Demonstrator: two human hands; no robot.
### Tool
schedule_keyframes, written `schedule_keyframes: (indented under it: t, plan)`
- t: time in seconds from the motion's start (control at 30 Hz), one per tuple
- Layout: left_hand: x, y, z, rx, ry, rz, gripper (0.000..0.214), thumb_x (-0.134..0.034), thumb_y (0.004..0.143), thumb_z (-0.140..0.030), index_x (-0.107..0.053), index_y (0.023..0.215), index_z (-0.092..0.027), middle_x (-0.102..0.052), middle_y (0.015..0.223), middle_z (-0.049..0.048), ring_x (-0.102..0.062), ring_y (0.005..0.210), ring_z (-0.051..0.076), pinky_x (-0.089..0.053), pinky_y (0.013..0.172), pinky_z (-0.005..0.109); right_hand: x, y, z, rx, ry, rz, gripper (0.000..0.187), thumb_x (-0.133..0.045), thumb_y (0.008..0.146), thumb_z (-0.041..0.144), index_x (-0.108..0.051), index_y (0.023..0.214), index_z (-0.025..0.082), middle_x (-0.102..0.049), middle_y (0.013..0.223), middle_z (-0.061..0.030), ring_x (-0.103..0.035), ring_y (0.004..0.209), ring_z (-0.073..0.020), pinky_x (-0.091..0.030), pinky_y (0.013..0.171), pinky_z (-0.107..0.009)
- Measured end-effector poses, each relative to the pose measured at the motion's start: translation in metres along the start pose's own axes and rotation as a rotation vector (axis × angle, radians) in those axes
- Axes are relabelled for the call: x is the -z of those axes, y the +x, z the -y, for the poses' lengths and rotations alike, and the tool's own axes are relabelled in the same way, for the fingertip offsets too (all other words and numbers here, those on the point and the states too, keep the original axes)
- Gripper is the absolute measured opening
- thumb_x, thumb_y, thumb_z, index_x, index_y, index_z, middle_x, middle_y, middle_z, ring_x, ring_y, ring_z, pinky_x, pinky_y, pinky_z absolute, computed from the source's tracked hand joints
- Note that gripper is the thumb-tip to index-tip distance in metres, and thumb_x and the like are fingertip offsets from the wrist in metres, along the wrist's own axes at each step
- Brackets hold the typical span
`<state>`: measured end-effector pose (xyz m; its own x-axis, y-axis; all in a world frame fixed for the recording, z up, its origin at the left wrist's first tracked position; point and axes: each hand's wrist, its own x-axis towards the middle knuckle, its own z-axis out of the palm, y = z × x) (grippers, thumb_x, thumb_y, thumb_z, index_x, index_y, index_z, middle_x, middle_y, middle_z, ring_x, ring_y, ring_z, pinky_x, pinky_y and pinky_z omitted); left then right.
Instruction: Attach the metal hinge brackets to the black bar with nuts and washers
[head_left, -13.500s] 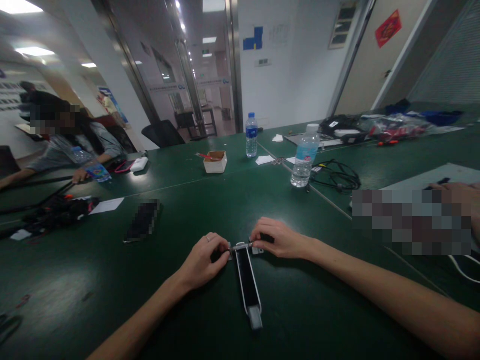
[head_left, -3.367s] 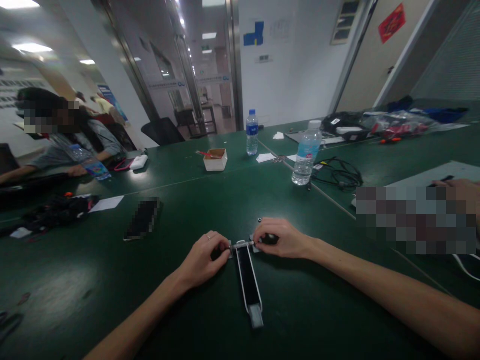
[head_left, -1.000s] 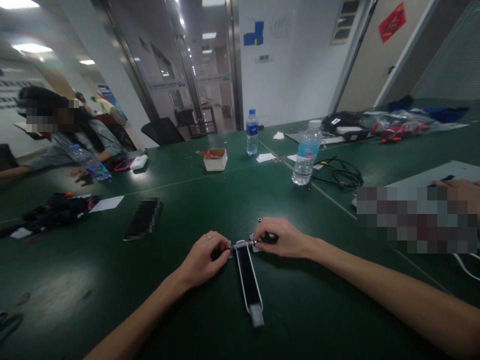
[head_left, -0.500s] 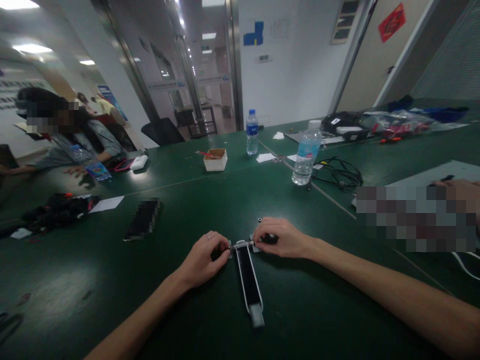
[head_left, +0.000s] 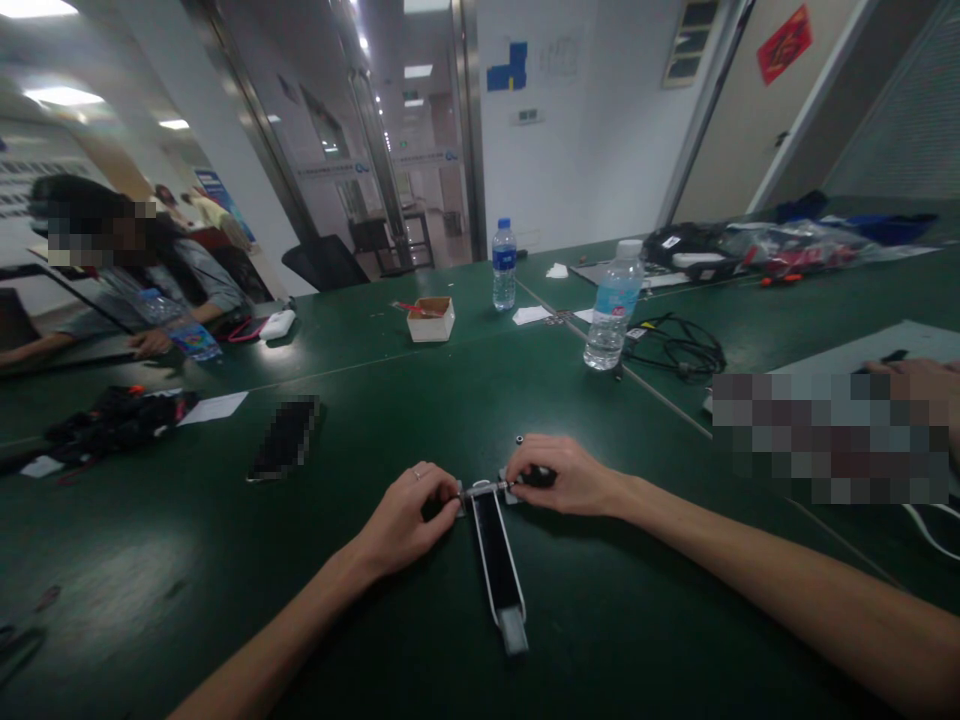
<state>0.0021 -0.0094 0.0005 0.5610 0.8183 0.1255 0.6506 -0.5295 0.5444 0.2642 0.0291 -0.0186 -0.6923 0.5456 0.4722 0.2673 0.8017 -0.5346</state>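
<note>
On the green table lies a long narrow device point(head_left: 496, 555) with a black strip inside a white frame and a grey block at its near end. A thin metal crosspiece point(head_left: 480, 491) runs across its far end. My left hand point(head_left: 409, 515) is closed in a pinch at the left end of this crosspiece, over a pale tab. At the other end, my right hand point(head_left: 566, 478) has its fingers closed on a small dark-handled tool point(head_left: 541, 477), whose thin metal tip meets the crosspiece. My fingers hide much of the tool, so its kind is unclear.
A small black ring point(head_left: 519, 440) lies just beyond my right hand. Farther off stand two water bottles point(head_left: 613, 310) and a small open box point(head_left: 431, 322). A phone point(head_left: 286, 438) lies left; cables point(head_left: 679, 345) lie right. Another person point(head_left: 202, 270) sits at the far left.
My hands and the device look the same as before. At the far left, the other person's arms have shifted, and a long dark object now shows in front of them.
</note>
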Motion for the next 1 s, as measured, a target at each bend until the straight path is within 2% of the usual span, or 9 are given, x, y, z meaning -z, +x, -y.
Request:
schedule_keyframes:
  t: [0.17, 0.47, 0.73, 1.0]
  plan:
    - [0.0010, 0.0011, -0.0018, 0.005, 0.007, 0.004, 0.009, -0.051, 0.087, -0.017, -0.059, 0.092, -0.015, -0.057, 0.087, 0.0032, -0.053, 0.078, 0.017, -0.046, 0.070, 0.030, 0.0008, 0.0006, 0.0006, -0.016, -0.007, 0.010, 0.009, -0.063, 0.082, 0.019, -0.065, 0.090, 0.016, -0.062, 0.081, -0.0022, -0.054, 0.071, -0.0121, -0.045, 0.066, -0.027]
    - [-0.0002, 0.0004, 0.0002, -0.003, 0.009, -0.008, 0.008, -0.052, 0.087, -0.016, -0.058, 0.091, -0.016, -0.056, 0.086, 0.0024, -0.052, 0.078, 0.016, -0.046, 0.069, 0.030, 0.0026, 0.0024, 0.0045, 0.001, -0.041, 0.030, 0.006, -0.060, 0.083, 0.019, -0.063, 0.088, 0.017, -0.065, 0.083, -0.0021, -0.057, 0.077, -0.0136, -0.045, 0.077, -0.032]
    - [-0.0014, 0.0006, 0.0016, -0.006, 0.001, -0.014, 0.008, -0.052, 0.087, -0.017, -0.058, 0.091, -0.016, -0.056, 0.086, 0.0026, -0.052, 0.078, 0.017, -0.045, 0.069, 0.030, 0.0018, 0.0023, 0.0051, 0.003, -0.076, 0.031, 0.014, -0.064, 0.078, 0.019, -0.061, 0.091, 0.016, -0.062, 0.093, -0.0051, -0.054, 0.086, -0.0168, -0.045, 0.075, -0.032]
    - [-0.0012, 0.0007, 0.0015, -0.005, 0.009, -0.011, 0.008, -0.051, 0.087, -0.018, -0.058, 0.091, -0.017, -0.056, 0.085, 0.0026, -0.052, 0.078, 0.016, -0.045, 0.069, 0.030, 0.0019, 0.0029, 0.0061, -0.003, -0.105, 0.030, 0.010, -0.063, 0.079, 0.019, -0.061, 0.088, 0.015, -0.061, 0.090, -0.0051, -0.053, 0.084, -0.0162, -0.044, 0.075, -0.032]
